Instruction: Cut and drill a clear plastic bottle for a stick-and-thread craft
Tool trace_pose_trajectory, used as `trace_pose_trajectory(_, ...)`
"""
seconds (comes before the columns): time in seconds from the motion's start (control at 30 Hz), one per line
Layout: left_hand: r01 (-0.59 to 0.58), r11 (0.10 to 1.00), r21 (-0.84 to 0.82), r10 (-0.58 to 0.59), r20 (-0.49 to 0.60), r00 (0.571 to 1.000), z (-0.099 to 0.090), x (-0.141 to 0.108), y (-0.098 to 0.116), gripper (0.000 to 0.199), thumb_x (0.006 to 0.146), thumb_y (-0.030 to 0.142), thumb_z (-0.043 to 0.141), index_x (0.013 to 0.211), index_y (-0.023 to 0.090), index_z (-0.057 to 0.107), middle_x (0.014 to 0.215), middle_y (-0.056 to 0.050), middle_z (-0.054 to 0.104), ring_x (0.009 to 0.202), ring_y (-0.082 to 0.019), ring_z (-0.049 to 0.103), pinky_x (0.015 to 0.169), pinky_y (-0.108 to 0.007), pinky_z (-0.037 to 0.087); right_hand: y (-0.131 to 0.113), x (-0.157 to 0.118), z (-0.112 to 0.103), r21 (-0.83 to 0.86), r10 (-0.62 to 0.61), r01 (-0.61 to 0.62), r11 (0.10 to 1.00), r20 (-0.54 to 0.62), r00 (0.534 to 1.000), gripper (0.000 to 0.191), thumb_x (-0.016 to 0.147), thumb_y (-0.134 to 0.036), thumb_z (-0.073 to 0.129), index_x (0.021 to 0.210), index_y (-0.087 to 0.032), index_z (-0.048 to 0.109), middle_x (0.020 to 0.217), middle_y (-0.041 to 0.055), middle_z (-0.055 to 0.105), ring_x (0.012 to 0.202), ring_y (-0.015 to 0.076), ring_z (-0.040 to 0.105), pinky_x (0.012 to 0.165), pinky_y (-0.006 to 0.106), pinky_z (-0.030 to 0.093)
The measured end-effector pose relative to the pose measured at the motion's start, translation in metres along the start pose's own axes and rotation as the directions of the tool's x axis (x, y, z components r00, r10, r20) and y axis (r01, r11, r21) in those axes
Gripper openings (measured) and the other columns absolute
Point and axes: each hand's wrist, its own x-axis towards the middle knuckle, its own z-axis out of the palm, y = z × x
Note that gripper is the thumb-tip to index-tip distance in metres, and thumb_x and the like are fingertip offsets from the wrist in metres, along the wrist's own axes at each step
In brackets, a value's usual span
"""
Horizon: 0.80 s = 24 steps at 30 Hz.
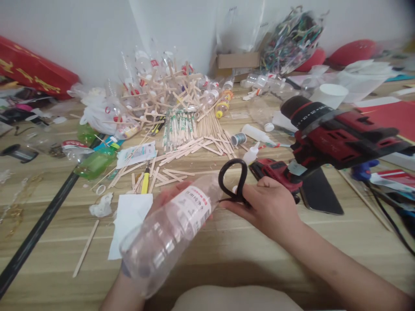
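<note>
Wood-grain tabletop (58,289) chaos: left hand (158,201) wrapped round clear plastic bottle (171,235), right hand (272,211) clamped on black looped scissors-like handle (232,161) at its 2 o'clock end. I'd brace that bottle firmly.

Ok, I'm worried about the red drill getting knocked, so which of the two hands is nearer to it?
Right. The right hand is close to the red drill, next to its base; the left hand is farther off to the left, at the clear bottle.

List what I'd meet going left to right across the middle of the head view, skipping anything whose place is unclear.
Black spool, nearer green bottle, labelled clear bottle, black loop, dark phone, blue piece.
</note>
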Motion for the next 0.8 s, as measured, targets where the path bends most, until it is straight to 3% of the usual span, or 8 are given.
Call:
trace_pose_trajectory(0.07,0.116,0.974,-0.194,-0.107,0.059,0.993,0.005,0.001,0.002,0.037,0.079,0.058,0.063,0.107,0.034,0.069,0.103,0.001,0.077,0.082,-0.025,0.076,0.067,-0.036,0.058,0.0,0.002,-0.001,-0.096,-0.112,0.109,0.989,-0.023,0.993,0.05,0.098,-0.05,0.045,0.062,-0.018,0.055,0.045,-0.0021,0.052,0.041,0.0118,0.044,0.056,0.03,0.03)
trace_pose_trajectory(0.13,0.202,0.947,-0.248,-0.18,0.106,0.978,0.009,0.001,0.002,0.036,0.072,0.049,0.073,0.101,0.028,0.072,0.099,-0.002,0.078,0.076,-0.025,0.075,0.061,-0.031,0.057,-0.001,0.004,-0.002,-0.144,-0.158,0.153,0.978,-0.019,0.987,0.048,0.099,-0.047,0.046,0.063,-0.017,0.058,0.047,-0.0021,0.054,0.042,0.0116,0.047,0.057,0.03,0.03)
trace_pose_trajectory(0.23,0.261,0.941,-0.215,-0.241,0.113,0.964,0.013,0.002,0.004,0.034,0.073,0.049,0.068,0.087,0.018,0.075,0.08,-0.006,0.077,0.061,-0.019,0.07,0.054,-0.025,0.053,0.0,0.005,-0.001,-0.178,-0.176,0.168,0.97,-0.027,0.984,0.044,0.101,-0.041,0.045,0.067,-0.017,0.06,0.05,-0.0022,0.057,0.046,0.0121,0.052,0.058,0.03,0.028)
trace_pose_trajectory(0.33,0.284,0.941,-0.184,-0.259,0.146,0.955,0.013,0.005,0.006,0.037,0.073,0.053,0.064,0.08,0.019,0.076,0.07,-0.005,0.075,0.058,-0.017,0.067,0.052,-0.023,0.048,0.002,0.004,-0.001,-0.204,-0.186,0.175,0.963,-0.035,0.982,0.041,0.101,-0.035,0.046,0.066,-0.018,0.056,0.051,-0.0027,0.058,0.048,0.0119,0.052,0.059,0.03,0.027)
trace_pose_trajectory(0.5,0.37,0.911,-0.179,-0.338,0.188,0.922,0.004,0.01,0.002,0.044,0.073,0.056,0.062,0.088,0.017,0.076,0.072,-0.006,0.076,0.059,-0.019,0.068,0.053,-0.025,0.049,0.003,0.007,-0.004,-0.262,-0.225,0.208,0.943,-0.039,0.973,0.041,0.102,-0.03,0.046,0.062,-0.019,0.051,0.051,-0.0036,0.055,0.047,0.0115,0.049,0.061,0.031,0.026)
trace_pose_trajectory(0.6,0.444,0.856,-0.264,-0.406,0.188,0.894,-0.001,0.01,-0.004,0.051,0.072,0.056,0.063,0.096,0.013,0.076,0.072,-0.008,0.076,0.06,-0.019,0.069,0.052,-0.023,0.049,0.003,0.011,-0.008,-0.309,-0.266,0.247,0.918,-0.02,0.964,0.043,0.104,-0.025,0.039,0.064,-0.02,0.053,0.052,-0.0031,0.055,0.049,0.0127,0.048,0.062,0.031,0.027)
trace_pose_trajectory(0.7,0.472,0.813,-0.339,-0.449,0.151,0.881,-0.003,0.009,-0.006,0.048,0.08,0.053,0.055,0.091,0.011,0.075,0.07,-0.008,0.076,0.059,-0.016,0.068,0.053,-0.021,0.05,0.004,0.017,-0.012,-0.346,-0.315,0.287,0.894,-0.026,0.949,0.045,0.103,-0.018,0.035,0.062,-0.021,0.053,0.05,-0.0031,0.053,0.049,0.0133,0.046,0.063,0.031,0.028)
trace_pose_trajectory(0.8,0.567,0.748,-0.345,-0.554,0.145,0.82,-0.007,0.01,-0.004,0.052,0.087,0.054,0.045,0.092,0.011,0.074,0.072,-0.009,0.076,0.058,-0.016,0.069,0.049,-0.021,0.049,0.008,0.022,-0.015,-0.382,-0.37,0.346,0.857,0.013,0.929,0.044,0.1,-0.011,0.037,0.06,-0.021,0.053,0.051,-0.0033,0.052,0.05,0.0135,0.045,0.063,0.031,0.028)
